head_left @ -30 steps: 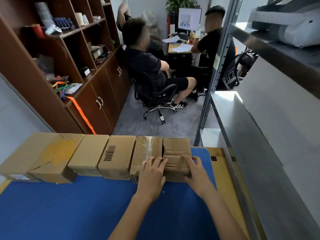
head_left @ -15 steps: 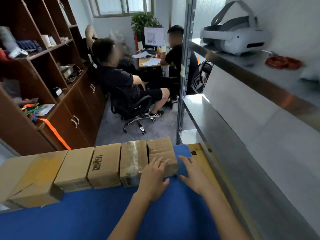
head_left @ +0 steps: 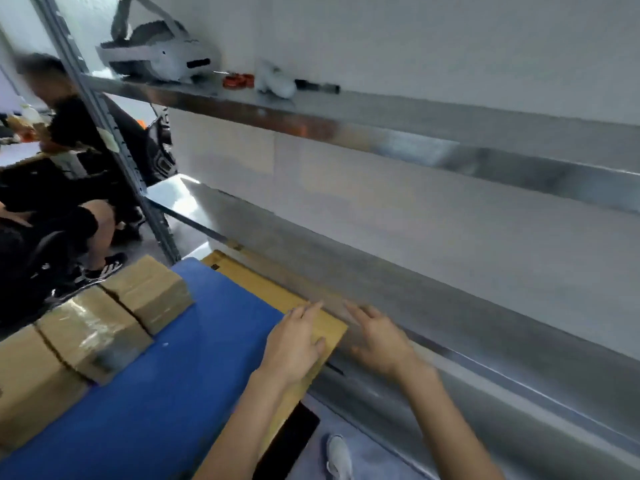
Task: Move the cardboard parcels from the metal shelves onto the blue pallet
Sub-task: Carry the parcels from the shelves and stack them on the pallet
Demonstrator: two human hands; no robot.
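Both grips are wide and hold nothing. The left hand is spread flat over the tan board at the right edge of the blue pallet. The right hand is just beside it, over the front lip of the lower level of the metal shelves. The cardboard parcels stand in a tight row along the pallet's opposite edge, ending near its far corner. No parcel shows on the shelf lengths in view, so the next reach probably needs a look further along. Take one by opposite sides, lift it clear of the lip, and start a second row close against the first.
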